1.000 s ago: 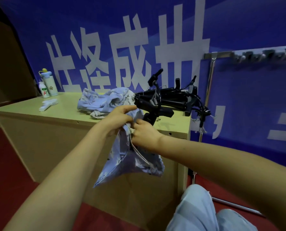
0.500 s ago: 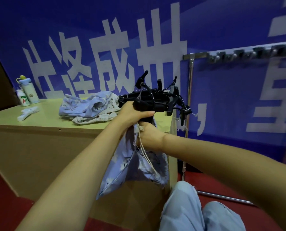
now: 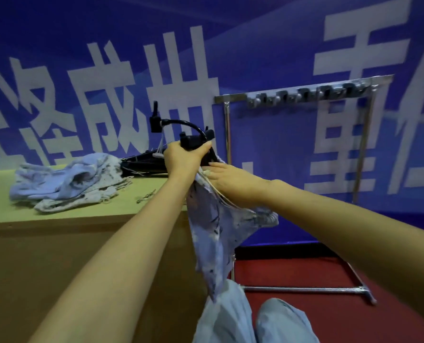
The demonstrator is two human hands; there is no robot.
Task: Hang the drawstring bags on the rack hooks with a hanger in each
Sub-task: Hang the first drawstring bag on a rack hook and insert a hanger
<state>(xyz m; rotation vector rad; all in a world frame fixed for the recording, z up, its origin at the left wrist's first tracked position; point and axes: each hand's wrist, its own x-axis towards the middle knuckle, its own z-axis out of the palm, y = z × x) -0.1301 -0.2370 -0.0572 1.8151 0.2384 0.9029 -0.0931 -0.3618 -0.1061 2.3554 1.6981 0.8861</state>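
My left hand grips a black hanger by its neck, its curved hook arching up to the left. A pale blue patterned drawstring bag hangs below that hand, over the hanger's body. My right hand lies against the bag's mouth with fingers stretched, cream drawstrings running under it. A metal rack with a row of dark hooks stands to the right, apart from the bag. More bags and black hangers lie on the table.
The light wood table fills the left; a small metal clip lies near its front edge. A blue banner with white characters covers the wall behind. The rack's foot bar crosses the red floor. My knees in pale trousers show below.
My left hand has lifted the hanger with the bag off the pile and up to the right. The view has swung right, bringing the rack into sight.
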